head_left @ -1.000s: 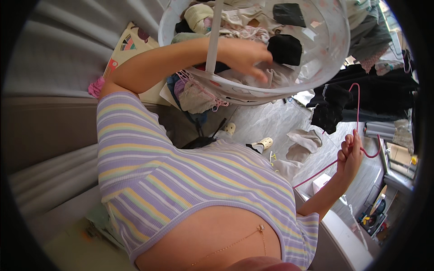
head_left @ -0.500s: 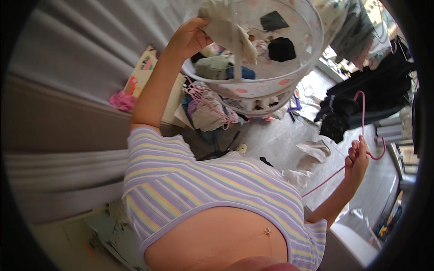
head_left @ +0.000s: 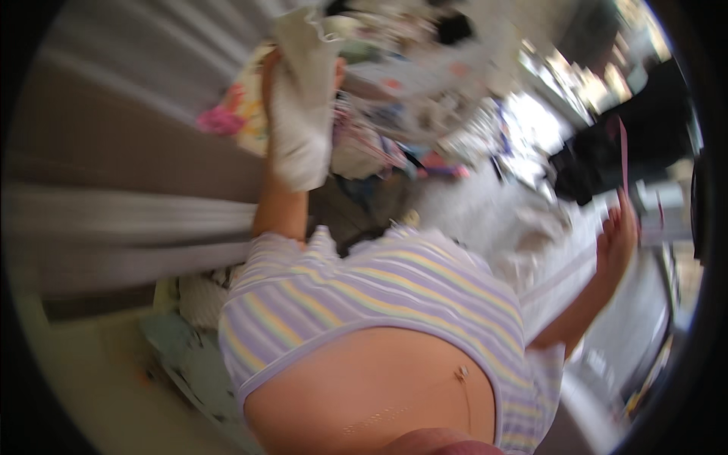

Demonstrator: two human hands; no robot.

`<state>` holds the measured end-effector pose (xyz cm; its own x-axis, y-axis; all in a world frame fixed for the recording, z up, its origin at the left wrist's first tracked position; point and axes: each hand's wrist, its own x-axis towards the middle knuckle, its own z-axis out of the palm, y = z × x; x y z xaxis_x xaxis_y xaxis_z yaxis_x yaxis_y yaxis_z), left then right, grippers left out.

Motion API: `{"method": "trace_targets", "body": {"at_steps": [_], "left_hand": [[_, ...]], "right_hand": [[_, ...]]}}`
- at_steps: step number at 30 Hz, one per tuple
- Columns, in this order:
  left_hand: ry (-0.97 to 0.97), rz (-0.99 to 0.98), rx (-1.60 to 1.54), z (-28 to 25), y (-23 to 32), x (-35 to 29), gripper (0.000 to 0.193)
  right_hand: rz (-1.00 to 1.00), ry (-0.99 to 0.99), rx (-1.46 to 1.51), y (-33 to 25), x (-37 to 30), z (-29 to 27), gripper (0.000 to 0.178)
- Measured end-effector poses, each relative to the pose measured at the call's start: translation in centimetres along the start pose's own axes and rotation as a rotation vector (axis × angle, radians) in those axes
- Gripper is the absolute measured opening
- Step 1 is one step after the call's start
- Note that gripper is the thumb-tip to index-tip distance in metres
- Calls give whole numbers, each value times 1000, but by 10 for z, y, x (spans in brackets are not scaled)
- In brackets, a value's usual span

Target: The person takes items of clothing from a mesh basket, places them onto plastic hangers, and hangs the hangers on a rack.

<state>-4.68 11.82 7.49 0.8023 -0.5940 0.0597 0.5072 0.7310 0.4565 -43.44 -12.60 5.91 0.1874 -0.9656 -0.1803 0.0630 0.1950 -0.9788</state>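
A cream-white cloth garment (head_left: 302,125) hangs down from my left hand (head_left: 269,76), which is closed on it at the upper left. The cloth covers most of that hand and part of the forearm. Out to the right, my right hand (head_left: 618,239) is closed round a pink clothes hanger (head_left: 624,152). The hanger is smeared by motion, and only part of its outline shows. Beyond my left hand, at the top, is a round white mesh drying net (head_left: 425,80) with pink spots and several clothes in it.
Below the net lie a bundle of clothes and pink hangers (head_left: 364,148). Pale cloths (head_left: 523,258) are on the grey floor (head_left: 462,205). Dark clothes (head_left: 644,129) hang at the right. Grey curtains (head_left: 129,152) line the left, with a bright pink cloth (head_left: 220,120) beside them.
My left hand has drawn the cream garment away from the net's opening, and the garment now hangs over my forearm. The view has shifted, and the net sits higher. My right hand still holds the hanger.
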Motion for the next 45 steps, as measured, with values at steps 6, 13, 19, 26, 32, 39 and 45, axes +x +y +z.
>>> {"method": "trace_targets", "body": {"at_steps": [6,13,19,26,32,39,45], "left_hand": [[24,-596,-189,19,-90,-63,26],[-90,-1026,-134,21,-179,-94,39],[-2,-1167,-219,38,-237,-111,32],[-112,-1080,-128,67,-254,-105,33],[-116,-1058,61,61,-275,-106,30],[-168,-984,146,75,-261,-115,35],[-296,-834,110,87,-253,-126,35]], "right_hand": [[48,-297,79,-43,-2,-27,20],[34,-254,138,-63,-20,-60,14],[40,-248,147,-55,-15,-64,19],[93,-282,115,-53,-16,-49,27],[129,-231,122,-49,-20,-42,24],[105,-304,173,-50,-10,-40,26],[47,-222,167,-48,6,-37,17]]}}
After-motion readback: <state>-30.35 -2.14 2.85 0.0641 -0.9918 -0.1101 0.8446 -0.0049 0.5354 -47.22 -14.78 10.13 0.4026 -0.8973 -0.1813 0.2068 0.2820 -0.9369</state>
